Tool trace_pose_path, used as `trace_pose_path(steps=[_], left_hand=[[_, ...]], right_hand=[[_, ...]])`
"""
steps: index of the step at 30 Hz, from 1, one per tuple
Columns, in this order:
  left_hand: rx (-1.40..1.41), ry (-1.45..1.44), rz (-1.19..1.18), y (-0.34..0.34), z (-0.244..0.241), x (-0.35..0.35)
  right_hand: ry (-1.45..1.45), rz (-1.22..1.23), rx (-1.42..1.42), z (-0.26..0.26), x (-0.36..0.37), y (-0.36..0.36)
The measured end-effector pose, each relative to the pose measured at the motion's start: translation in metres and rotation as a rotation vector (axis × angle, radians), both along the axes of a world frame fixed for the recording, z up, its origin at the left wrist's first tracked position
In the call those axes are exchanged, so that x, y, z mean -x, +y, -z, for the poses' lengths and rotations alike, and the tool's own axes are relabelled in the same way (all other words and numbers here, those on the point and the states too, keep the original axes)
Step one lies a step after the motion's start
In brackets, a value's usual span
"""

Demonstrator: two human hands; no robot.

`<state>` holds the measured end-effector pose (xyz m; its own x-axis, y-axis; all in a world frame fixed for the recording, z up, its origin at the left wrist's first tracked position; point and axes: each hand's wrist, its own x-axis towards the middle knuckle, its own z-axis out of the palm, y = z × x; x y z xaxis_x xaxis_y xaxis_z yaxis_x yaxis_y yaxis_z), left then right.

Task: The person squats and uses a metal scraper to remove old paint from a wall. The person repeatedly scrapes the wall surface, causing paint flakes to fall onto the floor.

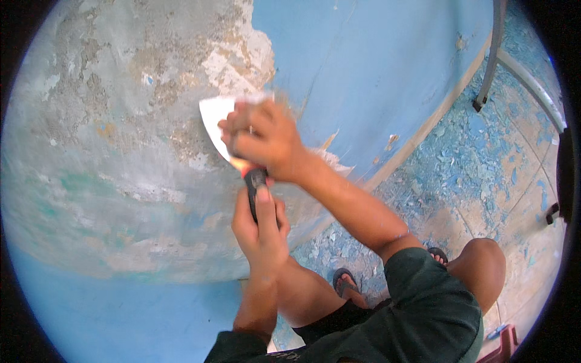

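A wide metal scraper (pixel 216 119) with a black handle lies against a wall (pixel 150 149) at the edge between bare, patchy plaster and blue paint (pixel 363 81). My left hand (pixel 264 222) is closed around the handle, its thumb along the top. Across the blade lies my right hand (pixel 265 138), blurred, with its fingers curled over the metal; whether they grip the blade or press on it I cannot tell. The blade's upper edge is partly hidden behind the right hand. Beside my right wrist, a ragged flap of paint (pixel 338 162) stands off the wall.
Blue paint flakes (pixel 454 168) litter the tiled floor (pixel 522 199) along the wall's base. Metal furniture legs (pixel 492 68) stand at the upper right, with a dark object (pixel 569 172) at the right rim. A reddish plastic object (pixel 504 345) is at the lower right. My sandalled feet are below.
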<state>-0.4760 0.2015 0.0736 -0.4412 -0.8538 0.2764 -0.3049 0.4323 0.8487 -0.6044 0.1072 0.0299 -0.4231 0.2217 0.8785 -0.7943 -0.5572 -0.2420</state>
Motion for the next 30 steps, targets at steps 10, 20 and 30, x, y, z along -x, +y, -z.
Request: trace_pose_path(steps=[10,20,30], left_hand=[[-0.034,0.022,-0.028,0.0,0.008,-0.009],[-0.047,-0.052,0.027,-0.003,0.0,-0.003],[0.061,-0.11,-0.01,-0.007,0.017,-0.002]], right_hand=[[0.056,-0.085,0.038,0.002,-0.01,-0.002],[-0.044,-0.037,0.014,0.008,-0.001,-0.003],[-0.063,0.009,-0.03,0.025,0.0,-0.002]])
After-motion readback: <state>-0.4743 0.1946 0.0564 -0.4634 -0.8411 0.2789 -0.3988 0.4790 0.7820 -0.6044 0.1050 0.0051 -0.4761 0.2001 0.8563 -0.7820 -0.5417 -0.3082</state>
